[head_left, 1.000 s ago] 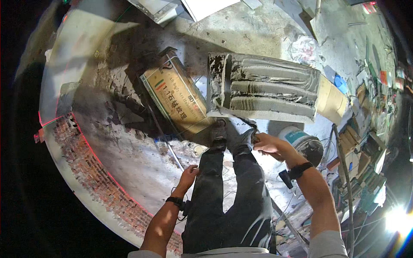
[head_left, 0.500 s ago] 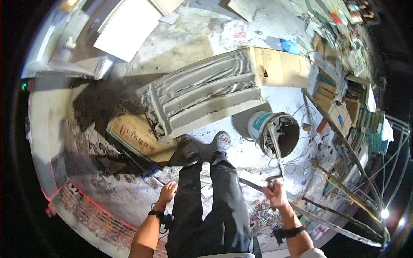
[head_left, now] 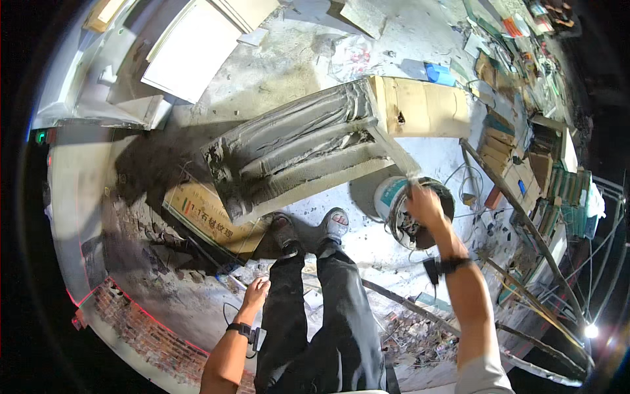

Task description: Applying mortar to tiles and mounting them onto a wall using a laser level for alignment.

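Note:
My right hand (head_left: 426, 205) grips the handle of a plastering trowel (head_left: 396, 152). The trowel's long flat blade lies across the right end of a large rectangular tile coated in grey mortar (head_left: 295, 148). Ridges and grooves run lengthwise through the mortar. Beneath my right forearm stands a white and teal bucket (head_left: 392, 197), with grey mortar smeared on its inner wall; my hand partly covers its mouth. My left hand (head_left: 256, 293) hangs beside my left leg, fingers curled in, with nothing visible in them.
A flattened cardboard piece (head_left: 426, 108) sits behind the tile's right end; a printed carton (head_left: 207, 217) lies at its near left. Wooden poles (head_left: 518, 210), cables and stacked boxes crowd the right. White panels (head_left: 190, 49) stand at the far left. Rubble (head_left: 420, 335) lies near my feet.
My right hand has moved forward and up from beside my leg, carrying the trowel out of the bucket onto the tile's right end. My left hand stays almost in place.

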The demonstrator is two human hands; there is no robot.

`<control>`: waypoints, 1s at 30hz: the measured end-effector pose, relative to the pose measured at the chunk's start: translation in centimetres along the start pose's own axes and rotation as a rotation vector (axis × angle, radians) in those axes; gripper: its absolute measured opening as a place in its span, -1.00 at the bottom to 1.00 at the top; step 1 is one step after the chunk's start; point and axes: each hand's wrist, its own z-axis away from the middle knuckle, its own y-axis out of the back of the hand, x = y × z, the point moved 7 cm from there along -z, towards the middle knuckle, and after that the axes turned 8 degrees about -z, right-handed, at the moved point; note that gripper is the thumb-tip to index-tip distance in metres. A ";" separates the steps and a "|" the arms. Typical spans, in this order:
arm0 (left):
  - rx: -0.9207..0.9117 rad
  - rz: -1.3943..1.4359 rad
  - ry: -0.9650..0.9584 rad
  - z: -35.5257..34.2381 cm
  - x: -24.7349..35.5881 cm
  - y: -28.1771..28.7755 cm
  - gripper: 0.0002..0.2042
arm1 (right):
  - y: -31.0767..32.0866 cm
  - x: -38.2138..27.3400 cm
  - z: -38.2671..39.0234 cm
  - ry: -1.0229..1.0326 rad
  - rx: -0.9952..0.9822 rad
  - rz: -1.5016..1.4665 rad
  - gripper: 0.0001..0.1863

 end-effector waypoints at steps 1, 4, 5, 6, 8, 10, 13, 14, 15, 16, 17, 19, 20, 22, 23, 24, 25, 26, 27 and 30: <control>-0.001 0.024 0.049 0.4 -0.6 -0.5 -0.70 | 1.5 -1.8 -3.6 -0.005 -0.006 0.080 -0.67; 0.071 0.170 0.035 1.9 -1.6 -1.2 -0.67 | 3.9 -6.1 -12.7 0.107 0.031 0.177 -0.80; 0.081 0.211 0.038 2.3 -2.0 -1.5 -0.67 | 4.5 -6.9 -14.2 0.178 0.088 0.176 -0.82; 0.075 0.191 -0.023 2.6 -1.8 -1.5 -0.65 | 4.0 -6.6 -14.7 0.166 0.029 0.208 -0.80; 0.115 0.042 0.024 3.0 -2.7 -1.4 -0.64 | 3.5 -5.7 -13.5 0.211 0.008 0.267 -0.76; 0.116 0.121 0.079 2.9 -3.6 -1.7 -0.62 | 2.1 -3.2 -10.2 0.130 -0.102 0.343 -0.65; 0.068 -0.062 0.070 2.3 -4.1 -2.6 -0.62 | -0.2 -0.1 -3.3 -0.033 -0.247 0.128 -0.66; 0.096 -0.171 0.031 1.9 -3.8 -2.7 -0.61 | -1.6 -0.2 -2.0 -0.078 -0.244 0.053 -0.71; 0.089 -0.123 0.002 1.7 -3.6 -3.2 -0.61 | -3.0 -0.7 -0.5 -0.049 -0.337 -0.137 -0.70; 0.092 -0.096 0.011 1.6 -3.6 -3.5 -0.60 | -4.7 -2.1 0.3 -0.016 -0.296 -0.161 -0.70; 0.069 -0.078 0.074 1.5 -3.8 -3.9 -0.60 | -6.3 -3.9 1.4 0.073 -0.334 -0.319 -0.69; 0.060 0.036 -0.006 1.7 -2.6 -4.3 -0.59 | -9.8 -6.5 3.4 -0.018 -0.536 -0.642 -0.72; 0.045 0.072 -0.005 1.8 -2.2 -4.5 -0.59 | -11.4 -8.0 4.6 -0.099 -0.649 -0.868 -0.75; 0.029 0.134 -0.011 1.9 -1.3 -4.5 -0.60 | -11.6 -10.6 6.7 0.012 -0.696 -1.058 -0.78; 0.034 0.144 -0.004 1.9 -1.1 -4.4 -0.60 | -10.5 -11.8 7.7 0.171 -0.655 -1.185 -0.79; 0.028 0.167 -0.006 1.8 -0.8 -4.3 -0.61 | -10.6 -10.8 8.2 0.058 -0.609 -1.073 -0.74; 0.018 0.207 -0.026 1.6 -0.6 -4.4 -0.63 | -10.1 -10.2 8.8 0.049 -0.563 -1.005 -0.67; 0.015 0.161 -0.005 1.4 -0.8 -4.3 -0.62 | -9.8 -8.9 9.0 -0.033 -0.538 -0.963 -0.65; -0.009 0.119 0.076 1.2 -1.6 -4.4 -0.60 | -9.5 -6.9 9.0 -0.162 -0.463 -0.899 -0.69; -0.014 0.111 0.028 1.0 -2.0 -4.5 -0.62 | -8.0 -2.8 7.4 -0.279 -0.204 -0.964 -0.81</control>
